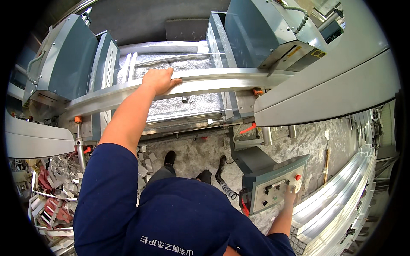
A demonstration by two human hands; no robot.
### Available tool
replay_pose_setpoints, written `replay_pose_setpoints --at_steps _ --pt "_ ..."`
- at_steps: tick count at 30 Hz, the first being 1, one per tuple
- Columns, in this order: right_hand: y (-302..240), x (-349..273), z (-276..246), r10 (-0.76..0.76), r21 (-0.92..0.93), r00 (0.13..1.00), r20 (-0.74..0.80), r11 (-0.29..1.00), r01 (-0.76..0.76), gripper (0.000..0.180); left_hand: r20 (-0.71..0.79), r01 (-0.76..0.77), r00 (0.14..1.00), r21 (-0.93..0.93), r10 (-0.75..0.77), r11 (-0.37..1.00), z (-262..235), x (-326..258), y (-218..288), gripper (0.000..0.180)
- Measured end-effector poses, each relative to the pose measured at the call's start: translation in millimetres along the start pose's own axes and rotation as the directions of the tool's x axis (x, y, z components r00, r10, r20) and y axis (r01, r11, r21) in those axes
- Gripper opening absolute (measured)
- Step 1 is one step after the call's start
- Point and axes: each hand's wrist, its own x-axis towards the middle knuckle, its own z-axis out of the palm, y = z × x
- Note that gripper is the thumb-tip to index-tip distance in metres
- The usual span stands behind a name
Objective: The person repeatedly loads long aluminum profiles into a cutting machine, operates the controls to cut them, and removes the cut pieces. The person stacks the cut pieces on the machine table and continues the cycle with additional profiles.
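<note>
A long silver aluminium profile [209,82] lies across the machine from left to right. My left hand [159,81] grips it left of its middle, with the fingers over the far edge and the thumb along the near side. At the lower right, my right hand [290,194] is at the face of a grey control panel [260,197], just below a red round button [297,177]. Its fingers are too small and blurred to tell whether they press or hold a control.
Dark green machine housings [70,59] and pale grey covers [324,85] flank the profile. Orange-topped clamps [78,120] stand near it. Metal offcuts [147,164] litter the floor at left. Long profiles [337,192] are stacked at right. A coiled black hose [220,170] hangs by the panel.
</note>
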Motion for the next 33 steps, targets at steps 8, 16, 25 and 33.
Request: replay_pose_setpoints --at_steps 8,16,25,33 --pt "1.3 4.5 -0.3 0.003 -0.144 1.0 0.006 0.99 -0.002 0.079 0.021 0.016 1.0 0.013 -0.016 1.0 -1.9 -2.2 1.4 0.065" --pt "-6.4 0.5 -1.0 0.025 -0.094 0.999 0.026 0.995 -0.023 0.079 0.003 -0.002 1.0 0.01 0.001 1.0 -2.9 -2.7 1.2 0.065" --pt "8.0 4.0 -7.1 0.014 -0.101 1.0 -0.008 0.995 -0.015 0.079 -0.061 -0.031 0.998 -0.011 0.031 0.999 5.5 2.5 -2.0 0.061" --pt "-11.7 -8.7 -4.0 0.064 -0.033 0.998 0.013 0.997 -0.064 0.078 -0.066 -0.034 0.997 -0.012 0.033 0.999 4.5 0.8 -1.5 0.061"
